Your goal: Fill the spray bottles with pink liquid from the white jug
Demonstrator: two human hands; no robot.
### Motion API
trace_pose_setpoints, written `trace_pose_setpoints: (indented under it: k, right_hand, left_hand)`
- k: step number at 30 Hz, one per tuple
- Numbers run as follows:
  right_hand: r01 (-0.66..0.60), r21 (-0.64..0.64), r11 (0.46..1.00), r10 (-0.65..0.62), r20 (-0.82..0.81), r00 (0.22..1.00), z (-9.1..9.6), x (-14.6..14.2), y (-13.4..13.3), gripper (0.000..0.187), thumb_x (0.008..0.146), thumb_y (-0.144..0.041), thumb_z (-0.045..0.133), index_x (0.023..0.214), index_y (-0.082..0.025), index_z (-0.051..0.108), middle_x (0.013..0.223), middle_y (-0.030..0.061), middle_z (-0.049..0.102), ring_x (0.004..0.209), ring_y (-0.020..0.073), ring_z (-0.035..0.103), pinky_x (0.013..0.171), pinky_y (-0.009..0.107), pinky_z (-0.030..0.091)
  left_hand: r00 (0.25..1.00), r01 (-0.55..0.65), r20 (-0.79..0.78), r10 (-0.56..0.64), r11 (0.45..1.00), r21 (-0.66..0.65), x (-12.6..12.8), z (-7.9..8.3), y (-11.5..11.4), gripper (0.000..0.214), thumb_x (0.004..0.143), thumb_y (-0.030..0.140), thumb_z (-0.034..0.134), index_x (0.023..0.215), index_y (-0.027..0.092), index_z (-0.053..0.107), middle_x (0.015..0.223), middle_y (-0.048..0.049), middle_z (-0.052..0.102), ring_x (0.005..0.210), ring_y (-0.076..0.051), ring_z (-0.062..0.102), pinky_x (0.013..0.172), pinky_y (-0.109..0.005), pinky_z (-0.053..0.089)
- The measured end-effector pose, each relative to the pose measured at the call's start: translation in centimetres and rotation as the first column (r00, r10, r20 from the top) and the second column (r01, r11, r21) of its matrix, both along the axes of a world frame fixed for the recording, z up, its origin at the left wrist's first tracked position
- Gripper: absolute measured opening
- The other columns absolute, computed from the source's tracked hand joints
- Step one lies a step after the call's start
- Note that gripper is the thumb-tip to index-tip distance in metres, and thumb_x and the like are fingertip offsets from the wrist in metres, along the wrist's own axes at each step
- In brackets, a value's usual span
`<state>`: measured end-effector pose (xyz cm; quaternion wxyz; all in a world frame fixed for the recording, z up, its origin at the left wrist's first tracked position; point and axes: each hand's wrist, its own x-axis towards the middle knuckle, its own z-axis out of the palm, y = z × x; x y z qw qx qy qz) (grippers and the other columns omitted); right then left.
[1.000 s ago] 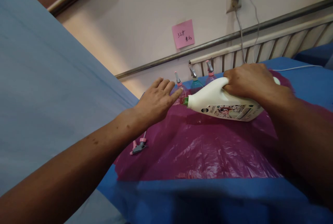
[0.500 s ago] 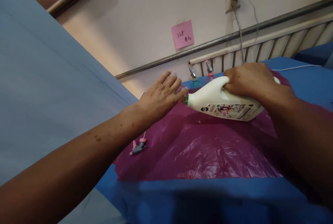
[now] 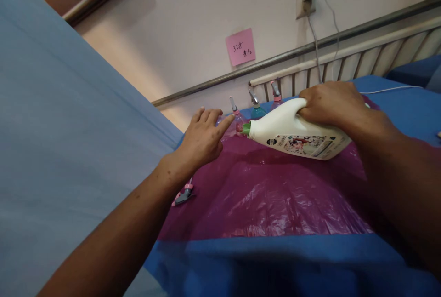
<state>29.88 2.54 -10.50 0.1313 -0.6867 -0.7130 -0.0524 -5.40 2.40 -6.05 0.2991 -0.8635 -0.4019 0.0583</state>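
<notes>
My right hand [image 3: 330,104] is wrapped around the handle of a white detergent jug [image 3: 296,131] with a picture label. The jug lies tilted, its green spout [image 3: 246,128] pointing left at a clear pinkish bottle mouth [image 3: 239,128]. Whether they touch, I cannot tell. Just left of that mouth, my left hand [image 3: 203,136] is held palm down with its fingers stretched out and holds nothing visible. Behind stand a pink spray bottle [image 3: 237,112], a teal spray bottle [image 3: 258,112] and another pink one [image 3: 276,100]. A detached grey-and-pink spray head [image 3: 184,196] lies below my left wrist.
Crinkled magenta plastic sheeting [image 3: 275,205] covers part of the blue surface [image 3: 275,251]. A light blue curtain [image 3: 76,127] hangs at left. Along the wall run a metal rail [image 3: 206,81], a pink note [image 3: 240,47] and a socket with cables [image 3: 305,2].
My left hand has drawn back left and down from the spout, uncovering the bottle mouth and a pink spray bottle. The jug in my right hand stays almost in place.
</notes>
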Motion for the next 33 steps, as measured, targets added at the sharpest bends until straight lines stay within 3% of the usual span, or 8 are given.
trace_pose_setpoints:
  k: [7, 13, 16, 19, 27, 30, 31, 33]
  right_hand:
    - [0.031, 0.017, 0.999, -0.031, -0.001, 1.0, -0.7, 1.0, 0.7, 0.041, 0.096, -0.049, 0.055, 0.11, -0.024, 0.084, 0.103, 0.0177, 0.081, 0.082, 0.0267, 0.059, 0.071, 0.042, 0.03]
    - [0.097, -0.034, 0.995, -0.1, -0.088, 0.991, -0.4, 2.0, 0.9, 0.038, 0.091, -0.048, 0.059, 0.108, -0.023, 0.083, 0.107, 0.0175, 0.081, 0.083, 0.0265, 0.061, 0.071, 0.041, 0.034]
    - [0.121, -0.034, 0.992, -0.126, -0.235, 0.964, -0.6, 2.7, 1.0, 0.037, 0.085, -0.04, 0.062, 0.108, -0.02, 0.083, 0.1, 0.0164, 0.079, 0.084, 0.028, 0.064, 0.071, 0.04, 0.04]
    - [0.114, 0.006, 0.993, -0.102, -0.418, 0.903, -1.3, 3.6, 1.1, 0.036, 0.083, -0.032, 0.061, 0.108, -0.019, 0.082, 0.094, 0.014, 0.077, 0.088, 0.0299, 0.068, 0.073, 0.041, 0.046]
    - [0.215, -0.004, 0.977, -0.174, -0.602, 0.779, -3.5, 5.2, 2.1, 0.008, 0.082, -0.026, 0.064, 0.083, -0.021, 0.071, 0.077, 0.0086, 0.065, 0.082, 0.0277, 0.062, 0.071, 0.042, 0.046]
    - [0.324, -0.035, 0.945, -0.276, -0.614, 0.739, -5.5, 6.6, 2.3, 0.013, 0.082, -0.025, 0.07, 0.09, -0.019, 0.078, 0.082, 0.0094, 0.068, 0.08, 0.0253, 0.061, 0.07, 0.041, 0.045]
    - [0.424, -0.026, 0.905, -0.354, -0.599, 0.718, -6.4, 7.2, 2.2, 0.014, 0.084, -0.027, 0.071, 0.088, -0.016, 0.078, 0.081, 0.0103, 0.067, 0.079, 0.0241, 0.06, 0.07, 0.041, 0.044]
    - [0.447, -0.021, 0.894, -0.363, -0.619, 0.697, -8.3, 8.4, 1.9, 0.023, 0.092, -0.033, 0.07, 0.095, -0.014, 0.081, 0.087, 0.0125, 0.071, 0.078, 0.0217, 0.06, 0.069, 0.038, 0.044]
  left_hand:
    - [0.893, -0.012, 0.441, 0.088, 0.985, -0.172, -0.8, -4.4, 0.0, 0.081, 0.093, 0.027, 0.073, 0.168, 0.026, 0.042, 0.159, -0.0173, 0.062, 0.146, -0.038, 0.061, 0.123, -0.06, 0.051]
    - [0.601, 0.064, 0.765, 0.232, 0.94, -0.335, 0.2, -8.9, -0.4, 0.078, 0.091, 0.031, 0.082, 0.16, 0.023, 0.047, 0.161, -0.0187, 0.063, 0.148, -0.037, 0.063, 0.124, -0.059, 0.053]
    - [0.473, 0.112, 0.815, 0.336, 0.894, -0.434, 0.9, -11.1, -0.6, 0.083, 0.087, 0.036, 0.087, 0.159, 0.021, 0.049, 0.161, -0.0198, 0.063, 0.149, -0.038, 0.063, 0.126, -0.058, 0.052]
    - [0.405, 0.116, 0.803, 0.438, 0.846, -0.52, 1.5, -12.7, -0.8, 0.086, 0.086, 0.044, 0.09, 0.159, 0.023, 0.05, 0.161, -0.0206, 0.063, 0.149, -0.041, 0.064, 0.125, -0.06, 0.053]
    - [0.307, 0.19, 0.818, 0.486, 0.811, -0.553, 1.2, -15.6, -0.7, 0.089, 0.092, 0.049, 0.087, 0.166, 0.022, 0.047, 0.164, -0.0216, 0.063, 0.15, -0.041, 0.064, 0.128, -0.061, 0.051]
    - [0.345, 0.278, 0.823, 0.452, 0.788, -0.549, 0.4, -16.1, -1.0, 0.098, 0.093, 0.049, 0.087, 0.175, 0.024, 0.039, 0.178, -0.0199, 0.051, 0.163, -0.041, 0.052, 0.137, -0.059, 0.042]
    - [0.37, 0.281, 0.813, 0.451, 0.779, -0.56, 0.1, -16.2, -1.2, 0.104, 0.092, 0.049, 0.087, 0.178, 0.025, 0.035, 0.183, -0.0197, 0.044, 0.168, -0.042, 0.046, 0.14, -0.059, 0.038]
    - [0.418, 0.243, 0.778, 0.469, 0.768, -0.593, -0.9, -16.2, -1.5, 0.112, 0.092, 0.054, 0.087, 0.182, 0.024, 0.028, 0.189, -0.0203, 0.032, 0.175, -0.043, 0.033, 0.143, -0.06, 0.03]
